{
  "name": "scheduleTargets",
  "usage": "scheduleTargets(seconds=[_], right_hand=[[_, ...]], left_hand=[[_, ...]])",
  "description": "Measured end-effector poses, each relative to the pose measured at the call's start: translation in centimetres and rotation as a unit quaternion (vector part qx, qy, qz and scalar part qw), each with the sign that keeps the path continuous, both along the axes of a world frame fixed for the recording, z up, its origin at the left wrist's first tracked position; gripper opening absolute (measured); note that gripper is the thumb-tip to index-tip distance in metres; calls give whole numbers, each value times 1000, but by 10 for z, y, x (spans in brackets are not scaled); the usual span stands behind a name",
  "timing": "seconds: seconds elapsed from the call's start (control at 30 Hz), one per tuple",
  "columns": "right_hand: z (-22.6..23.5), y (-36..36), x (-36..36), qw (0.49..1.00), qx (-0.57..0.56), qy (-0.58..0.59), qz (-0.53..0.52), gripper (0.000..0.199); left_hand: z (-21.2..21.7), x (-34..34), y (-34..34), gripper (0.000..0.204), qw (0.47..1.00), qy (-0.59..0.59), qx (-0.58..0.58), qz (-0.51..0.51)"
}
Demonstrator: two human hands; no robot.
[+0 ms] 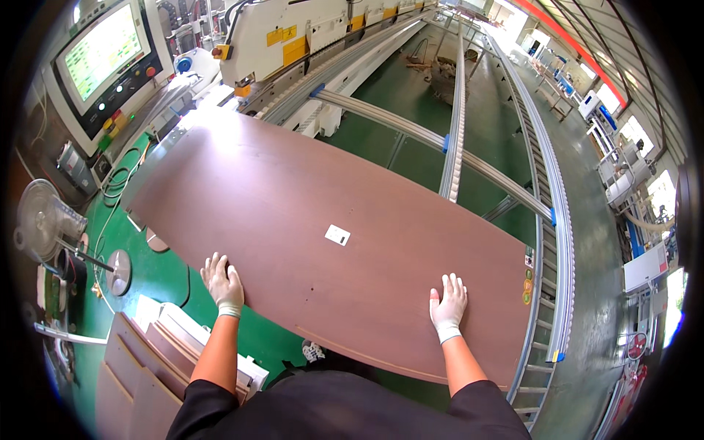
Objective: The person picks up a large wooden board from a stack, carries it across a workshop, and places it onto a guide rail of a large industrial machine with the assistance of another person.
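1. Your left hand (223, 283), gloved, lies flat with fingers spread at the near left edge of the panel (323, 220); it grasps nothing, though its fingertips may curl over the edge.
2. The panel, a large brown board, rests on the rails (455, 132) ahead of you, reaching toward the machine (293, 37). It looks stiff, heavy and smooth: take it by the edges, palms wide apart.
3. Your right hand (448, 304) is pressed open on the top face, just inside the near edge.
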State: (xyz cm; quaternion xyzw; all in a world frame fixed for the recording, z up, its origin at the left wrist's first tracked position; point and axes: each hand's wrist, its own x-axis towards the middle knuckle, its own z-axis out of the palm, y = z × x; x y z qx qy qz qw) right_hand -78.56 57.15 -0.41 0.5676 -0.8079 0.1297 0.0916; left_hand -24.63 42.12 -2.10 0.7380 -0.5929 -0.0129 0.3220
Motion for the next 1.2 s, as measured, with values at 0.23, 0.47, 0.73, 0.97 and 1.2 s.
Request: scheduleTargets(seconds=[0.23,0.47,0.73,0.97,1.2], right_hand=[[-2,-5,-1,1000,-6,-4,2,54],[-20,6,-17,999,-30,35,21,52],[-19,-1,-4,1000,9,3,4,53],[-17,2,-15,999,-18,41,17,51],[-7,0,-4,1000,-13,4,-2,53]], left_hand=[[1,1,4,33,1000,9,-7,4],[2,-5,-1,34,999,-10,-36,-4],[1,9,9,33,1000,18,-10,17],[2,-4,0,29,999,23,-41,-2],[-1,-1,4,27,999,39,-37,1]])
